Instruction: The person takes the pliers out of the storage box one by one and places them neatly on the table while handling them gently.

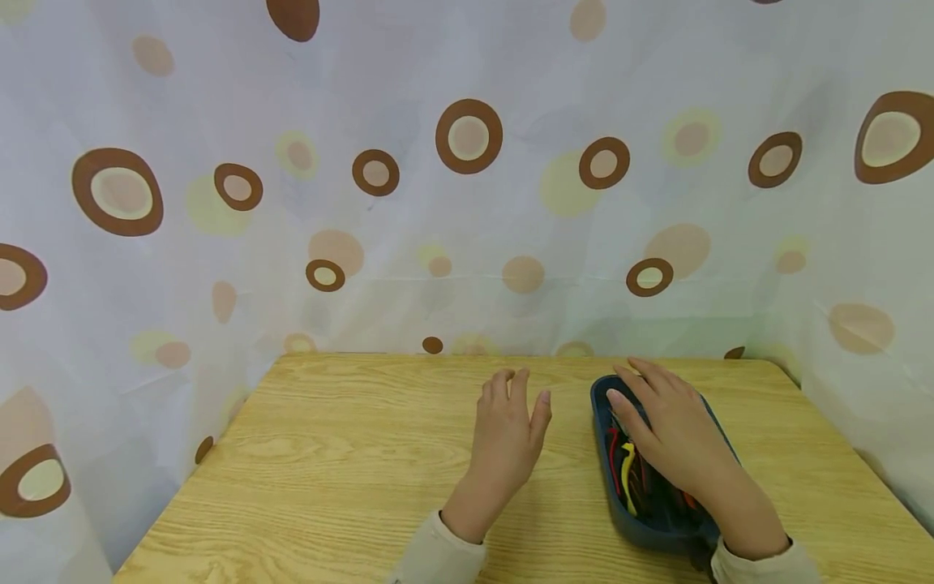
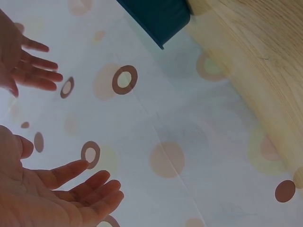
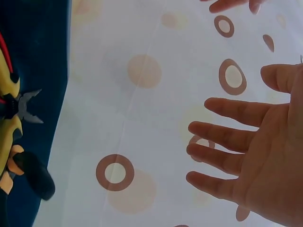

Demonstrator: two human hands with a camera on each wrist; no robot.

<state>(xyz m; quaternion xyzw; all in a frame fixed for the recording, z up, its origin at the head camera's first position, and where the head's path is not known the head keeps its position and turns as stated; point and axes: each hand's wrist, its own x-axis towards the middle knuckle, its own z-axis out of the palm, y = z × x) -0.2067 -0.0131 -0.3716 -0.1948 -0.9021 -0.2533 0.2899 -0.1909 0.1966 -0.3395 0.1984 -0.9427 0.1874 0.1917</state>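
A dark blue tray point(image 1: 635, 529) stands on the right part of the table, with hand tools in it. Pliers with yellow and black handles and open metal jaws point(image 3: 28, 107) show in the right wrist view, beside a black-ended handle point(image 3: 40, 175). My right hand point(image 1: 674, 430) is over the tray in the head view, fingers extended and holding nothing, and it hides part of the contents. Left of the tray, my left hand point(image 1: 505, 434) hovers above the wood, its fingers loosely bent and nothing in them.
The light wooden table point(image 1: 350, 454) reaches back to a white curtain point(image 1: 409, 219) printed with brown and beige circles. That curtain also wraps the left and right sides.
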